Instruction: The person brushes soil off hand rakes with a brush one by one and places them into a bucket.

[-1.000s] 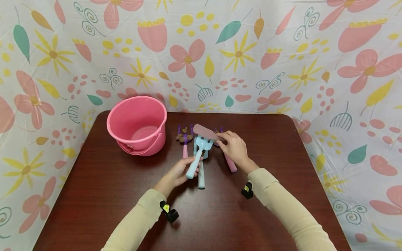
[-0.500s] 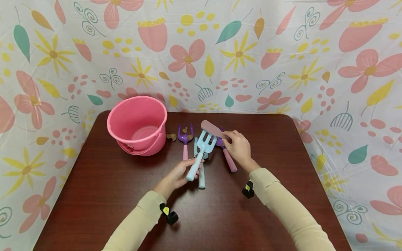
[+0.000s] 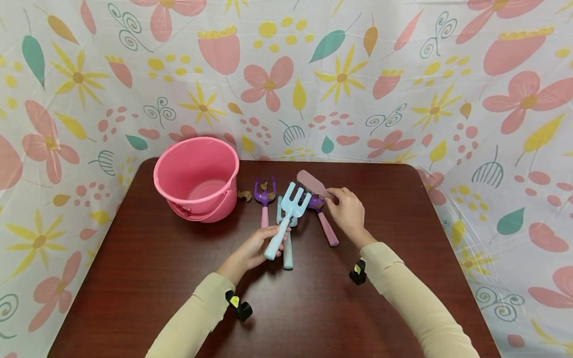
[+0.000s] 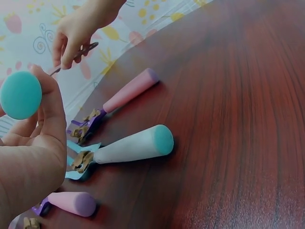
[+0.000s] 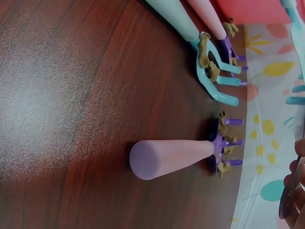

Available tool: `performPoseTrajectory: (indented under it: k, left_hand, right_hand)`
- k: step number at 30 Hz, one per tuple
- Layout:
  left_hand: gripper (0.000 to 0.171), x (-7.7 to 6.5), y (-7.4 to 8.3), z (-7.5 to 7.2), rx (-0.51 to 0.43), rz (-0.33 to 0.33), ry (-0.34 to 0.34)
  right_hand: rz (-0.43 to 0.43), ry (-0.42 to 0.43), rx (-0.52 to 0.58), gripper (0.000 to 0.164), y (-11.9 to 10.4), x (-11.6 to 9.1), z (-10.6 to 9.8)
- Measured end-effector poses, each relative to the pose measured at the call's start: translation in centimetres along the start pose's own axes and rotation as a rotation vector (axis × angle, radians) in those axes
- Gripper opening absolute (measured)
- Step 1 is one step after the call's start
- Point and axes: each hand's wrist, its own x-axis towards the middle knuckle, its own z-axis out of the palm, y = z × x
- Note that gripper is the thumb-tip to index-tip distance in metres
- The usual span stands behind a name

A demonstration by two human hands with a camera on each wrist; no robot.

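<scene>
My left hand (image 3: 254, 248) grips the handle of a light-blue hand fork (image 3: 294, 204), tines pointing away and raised over the table. In the left wrist view the round turquoise butt of its handle faces the camera. My right hand (image 3: 346, 209) pinches a flat pink brush (image 3: 314, 182), just right of the fork's tines; pale bristles (image 5: 299, 124) show at the right wrist view's edge. Below lie a second light-blue fork (image 3: 288, 253) and two purple forks with pink handles, one left (image 3: 264, 215) and one right (image 3: 328, 229). Brown clumps (image 5: 213, 71) cling to these three.
A pink bucket (image 3: 197, 209) with its handle down stands at the back left. Brown clumps (image 3: 244, 195) lie on the dark wooden table (image 3: 295, 318) between bucket and left purple fork. A flower-patterned cloth (image 3: 286, 89) hangs behind the table.
The brush has slid right, off the held fork's tines, which now show fully. Brown clumps have shifted from the left purple fork onto the table. My left hand has barely moved.
</scene>
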Motion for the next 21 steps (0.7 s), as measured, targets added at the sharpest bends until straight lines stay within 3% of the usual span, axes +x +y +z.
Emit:
performPoseTrajectory:
  k: [14, 21]
  left_hand:
    - [0.042, -0.4, 0.9, -0.6, 0.093, 0.042, 0.076]
    - [0.041, -0.2, 1.9, -0.6, 0.209, 0.049, 0.152]
  right_hand:
    - [0.02, -0.004, -0.015, 0.022, 1.3, -0.8, -0.3]
    - [0.023, -0.016, -0.027, 0.022, 1.8, -1.0, -0.3]
